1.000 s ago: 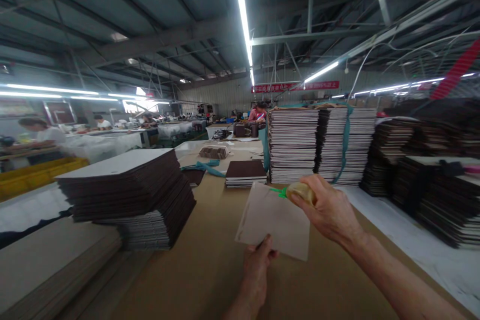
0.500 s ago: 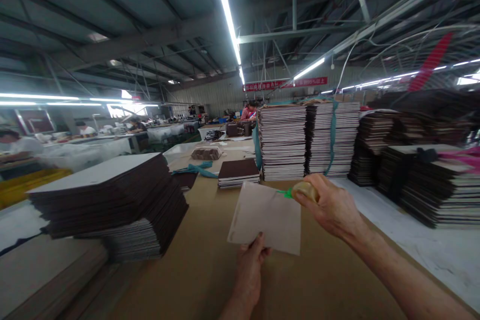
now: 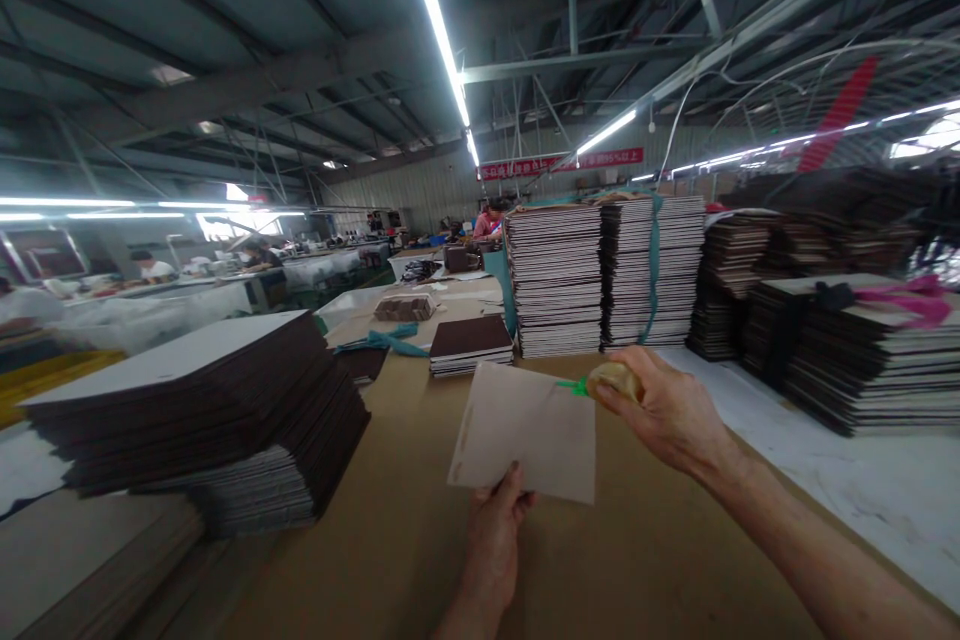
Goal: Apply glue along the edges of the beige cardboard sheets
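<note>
Sheet gripped by left fingers, right fingers around bottle, stacks beyond, seemingly boards

So there's just the one cam here, worn on the person's head, facing forward and angled down a bit. It looks out over their own forearms, with the left hand and right hand pretty close, low in the view. The brown table runs away from it, tall stacks sit further off, and the roof fills the top. Only one view, so no second one shares any of it.
</note>
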### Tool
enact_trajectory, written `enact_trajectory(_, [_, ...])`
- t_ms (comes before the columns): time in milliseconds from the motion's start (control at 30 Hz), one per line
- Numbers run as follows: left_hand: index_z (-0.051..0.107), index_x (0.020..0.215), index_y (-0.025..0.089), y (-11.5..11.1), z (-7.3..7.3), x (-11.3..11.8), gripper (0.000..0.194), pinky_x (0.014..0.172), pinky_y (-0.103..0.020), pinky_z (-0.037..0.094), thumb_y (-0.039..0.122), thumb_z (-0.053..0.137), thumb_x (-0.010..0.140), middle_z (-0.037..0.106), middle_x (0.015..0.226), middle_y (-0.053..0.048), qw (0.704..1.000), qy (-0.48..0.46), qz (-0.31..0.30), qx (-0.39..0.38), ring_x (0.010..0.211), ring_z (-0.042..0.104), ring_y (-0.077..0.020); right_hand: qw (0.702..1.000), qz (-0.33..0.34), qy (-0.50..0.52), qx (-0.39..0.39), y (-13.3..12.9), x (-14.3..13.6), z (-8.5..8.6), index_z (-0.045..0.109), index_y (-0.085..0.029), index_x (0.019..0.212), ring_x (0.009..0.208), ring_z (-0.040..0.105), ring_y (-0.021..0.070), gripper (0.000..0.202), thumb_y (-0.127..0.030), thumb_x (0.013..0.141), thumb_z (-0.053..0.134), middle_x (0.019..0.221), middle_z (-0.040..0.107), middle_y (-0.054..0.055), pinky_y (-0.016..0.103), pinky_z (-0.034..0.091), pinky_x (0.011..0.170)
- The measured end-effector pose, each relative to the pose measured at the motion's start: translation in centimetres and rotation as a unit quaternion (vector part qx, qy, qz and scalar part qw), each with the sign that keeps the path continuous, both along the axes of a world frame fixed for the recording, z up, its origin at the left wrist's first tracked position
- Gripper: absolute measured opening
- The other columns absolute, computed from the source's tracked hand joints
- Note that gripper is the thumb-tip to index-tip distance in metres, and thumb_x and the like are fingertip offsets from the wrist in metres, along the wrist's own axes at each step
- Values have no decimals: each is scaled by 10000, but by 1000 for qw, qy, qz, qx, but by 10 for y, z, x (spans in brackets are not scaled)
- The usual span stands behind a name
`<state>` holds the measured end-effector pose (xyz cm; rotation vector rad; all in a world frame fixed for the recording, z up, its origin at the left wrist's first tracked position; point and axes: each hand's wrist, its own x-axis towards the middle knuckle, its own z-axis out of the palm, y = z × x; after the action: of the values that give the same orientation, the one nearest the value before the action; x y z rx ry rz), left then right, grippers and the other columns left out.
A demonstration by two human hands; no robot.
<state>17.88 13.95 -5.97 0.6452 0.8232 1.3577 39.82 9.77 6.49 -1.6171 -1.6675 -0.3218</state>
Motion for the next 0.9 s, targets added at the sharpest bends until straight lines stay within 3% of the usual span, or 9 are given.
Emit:
enact_trajectory(167, [643,951,172,1,0,0,424,622,-273,519,275,843,592,681,965,-81,1000,9,-3,0,820,632,-196,1000,-9,14,-13,-5,15,-8,505,-266,972,714,551,207,251,-503,891,487,898,577,-17,302,353,589])
enact_trajectory(400, [662,906,182,-2,4,-1,397,619,-265,515,245,855,565,675,954,-75,1000,1,-3,-2,807,630,-189,1000,15,20,7,-3,1,-2,510,-278,1020,759,565,210,269,-516,897,482,949,570,-17,310,390,656])
enact_trajectory(900, [669,905,186,0,1,-2,395,656,-274,506,280,854,569,685,968,-74,1000,7,-17,-7,829,629,-192,1000,14,19,8,-2,4,1,524,-275,1008,777,563,193,267,-508,881,495,928,573,-22,299,380,644])
